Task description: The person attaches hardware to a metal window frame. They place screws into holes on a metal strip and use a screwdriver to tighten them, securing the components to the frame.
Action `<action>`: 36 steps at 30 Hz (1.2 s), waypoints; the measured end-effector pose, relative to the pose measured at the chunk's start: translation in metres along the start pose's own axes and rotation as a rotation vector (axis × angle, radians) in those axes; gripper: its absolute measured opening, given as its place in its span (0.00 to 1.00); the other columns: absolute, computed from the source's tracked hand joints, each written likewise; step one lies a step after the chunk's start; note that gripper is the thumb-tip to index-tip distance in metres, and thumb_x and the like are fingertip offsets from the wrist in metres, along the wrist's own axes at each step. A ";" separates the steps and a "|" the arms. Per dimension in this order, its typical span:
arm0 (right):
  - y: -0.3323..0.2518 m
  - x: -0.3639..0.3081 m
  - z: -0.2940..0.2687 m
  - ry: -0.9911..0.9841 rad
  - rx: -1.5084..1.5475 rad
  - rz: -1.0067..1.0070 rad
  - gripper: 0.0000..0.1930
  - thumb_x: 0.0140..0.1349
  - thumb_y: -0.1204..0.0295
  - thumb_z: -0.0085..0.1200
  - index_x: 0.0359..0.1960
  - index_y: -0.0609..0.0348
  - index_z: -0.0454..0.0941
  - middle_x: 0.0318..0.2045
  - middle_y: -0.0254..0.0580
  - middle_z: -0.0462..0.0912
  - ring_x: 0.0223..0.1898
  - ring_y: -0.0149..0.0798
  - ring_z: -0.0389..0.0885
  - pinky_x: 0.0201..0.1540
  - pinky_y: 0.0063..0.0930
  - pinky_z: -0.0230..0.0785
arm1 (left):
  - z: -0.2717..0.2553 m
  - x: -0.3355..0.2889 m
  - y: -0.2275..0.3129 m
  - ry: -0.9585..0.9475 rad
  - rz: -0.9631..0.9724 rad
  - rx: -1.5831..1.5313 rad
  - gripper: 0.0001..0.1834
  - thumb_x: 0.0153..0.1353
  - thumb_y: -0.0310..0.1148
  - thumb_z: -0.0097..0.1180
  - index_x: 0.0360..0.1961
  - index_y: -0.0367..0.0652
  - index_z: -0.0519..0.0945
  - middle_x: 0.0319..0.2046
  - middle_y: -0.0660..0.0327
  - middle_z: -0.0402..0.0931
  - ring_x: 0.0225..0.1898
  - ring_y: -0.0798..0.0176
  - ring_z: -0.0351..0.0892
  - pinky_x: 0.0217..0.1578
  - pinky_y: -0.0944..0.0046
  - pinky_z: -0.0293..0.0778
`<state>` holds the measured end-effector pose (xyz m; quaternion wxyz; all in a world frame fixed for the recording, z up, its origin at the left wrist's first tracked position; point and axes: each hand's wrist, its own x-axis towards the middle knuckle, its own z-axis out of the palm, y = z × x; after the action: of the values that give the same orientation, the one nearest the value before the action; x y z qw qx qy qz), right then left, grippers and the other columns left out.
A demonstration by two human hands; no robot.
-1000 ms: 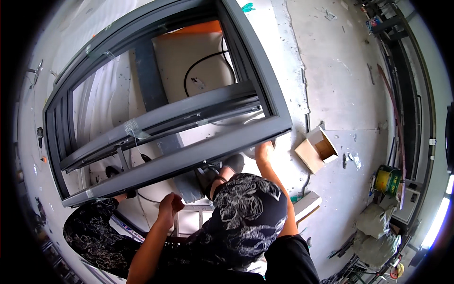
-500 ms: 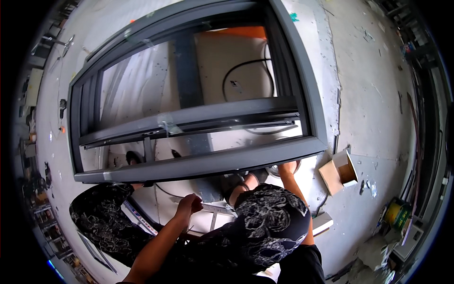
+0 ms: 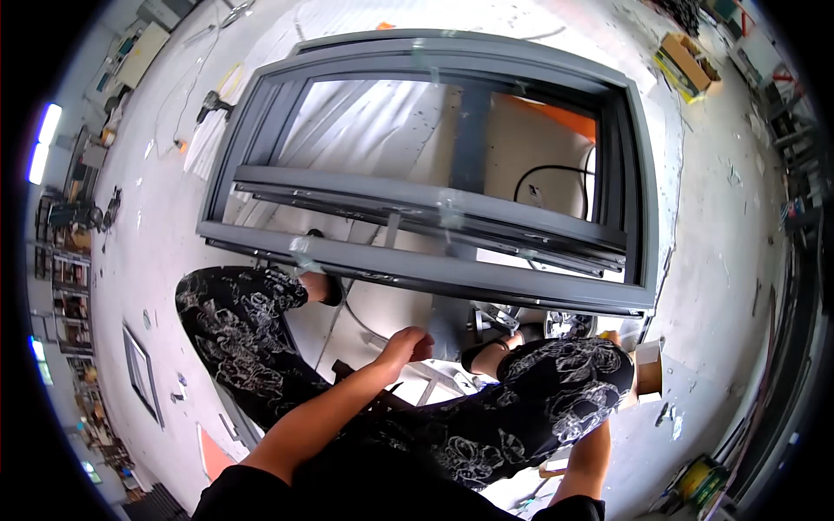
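A grey metal window frame [image 3: 434,278] with a crossbar [image 3: 373,201] and strips of clear tape stands raised in front of my knees. My left hand [image 3: 407,347] hovers between my thighs, below the frame's near edge and apart from it. Its fingers are curled in, and whatever they may hold is hidden. Beyond my right knee, my right hand [image 3: 614,337] is mostly covered by the patterned trouser leg, so its fingers cannot be made out. It is nearest to a round container [image 3: 569,325] of metal parts under the frame's right corner. Metal hardware [image 3: 493,318] lies beside that container.
An open cardboard box [image 3: 648,373] stands right of my knee. A power drill [image 3: 214,106] lies on the floor at left, a small frame [image 3: 142,373] nearer. A yellow box [image 3: 686,65] sits far right. A black cable [image 3: 556,169] shows through the frame.
The view has shifted, so the frame appears lower and farther right. My right hand, formerly visible at the round container, is now mostly behind my knee. My left hand stays curled between my legs.
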<state>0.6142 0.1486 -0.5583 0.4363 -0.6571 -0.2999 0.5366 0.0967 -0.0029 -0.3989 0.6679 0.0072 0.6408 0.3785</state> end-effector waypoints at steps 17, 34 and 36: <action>-0.267 -0.345 0.321 -0.707 -0.880 -1.093 0.13 0.43 0.80 0.65 0.32 0.54 0.79 0.30 0.41 0.83 0.29 0.48 0.83 0.31 0.34 0.77 | 0.016 -0.141 0.082 -0.794 0.032 -0.561 0.28 0.72 0.50 0.42 0.56 0.34 0.72 0.53 0.52 0.73 0.55 0.59 0.75 0.59 0.58 0.71; -0.243 -0.344 0.373 -0.908 -0.529 -0.482 0.13 0.56 0.84 0.65 0.38 0.61 0.73 0.30 0.35 0.77 0.30 0.27 0.80 0.34 0.19 0.74 | -0.050 -0.137 0.076 -0.574 0.287 -0.491 0.09 0.64 0.26 0.59 0.45 0.36 0.78 0.42 0.60 0.79 0.47 0.66 0.78 0.53 0.64 0.72; -0.239 -0.341 0.379 -0.915 -0.544 -0.441 0.14 0.56 0.84 0.64 0.40 0.61 0.73 0.30 0.35 0.77 0.31 0.27 0.79 0.34 0.19 0.74 | -0.054 -0.131 0.079 -0.544 0.380 -0.359 0.09 0.65 0.28 0.58 0.45 0.38 0.77 0.41 0.62 0.78 0.46 0.68 0.77 0.54 0.65 0.70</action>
<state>0.1825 0.0550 -0.2091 0.1792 -0.3685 -0.7152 0.5662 0.0255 -0.0396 -0.2586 0.7222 0.1089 0.3508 0.5861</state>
